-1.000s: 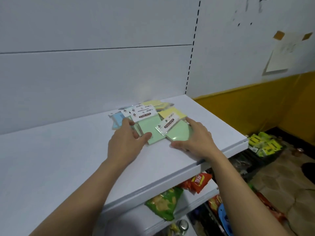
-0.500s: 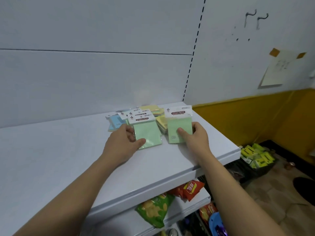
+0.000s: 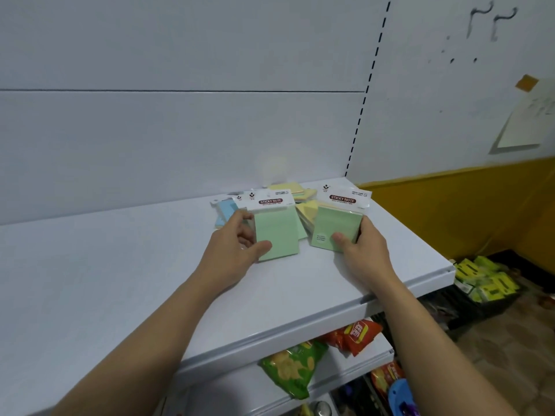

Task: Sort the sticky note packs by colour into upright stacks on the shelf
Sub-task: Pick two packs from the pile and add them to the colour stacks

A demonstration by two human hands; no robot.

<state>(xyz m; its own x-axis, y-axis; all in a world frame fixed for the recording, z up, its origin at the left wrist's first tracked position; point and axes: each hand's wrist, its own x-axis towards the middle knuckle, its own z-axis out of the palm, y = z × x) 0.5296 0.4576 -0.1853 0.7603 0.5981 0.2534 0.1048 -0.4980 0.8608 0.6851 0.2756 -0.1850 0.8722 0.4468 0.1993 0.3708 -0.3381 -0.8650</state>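
Two green sticky note packs with white header cards are raised off the white shelf [image 3: 120,280]. My left hand [image 3: 234,250] grips the left green pack [image 3: 277,228] by its lower left side, thumb on the front. The right green pack [image 3: 333,228] is held upright in my right hand [image 3: 359,250], thumb across its front and fingers behind its right edge. Behind them lie yellow packs [image 3: 306,211] in a loose pile and blue packs [image 3: 225,210] flat at the left, partly hidden by my left hand.
The shelf's back panel rises close behind the pile, and the shelf ends just right of my right hand. Snack bags [image 3: 292,367] sit on lower shelves below the front edge. A crate of yellow-green boxes [image 3: 483,280] stands on the floor at the right.
Both green packs have been lifted from lying flat to standing up in my hands. The right pack rose first, then the left pack tilted up too.
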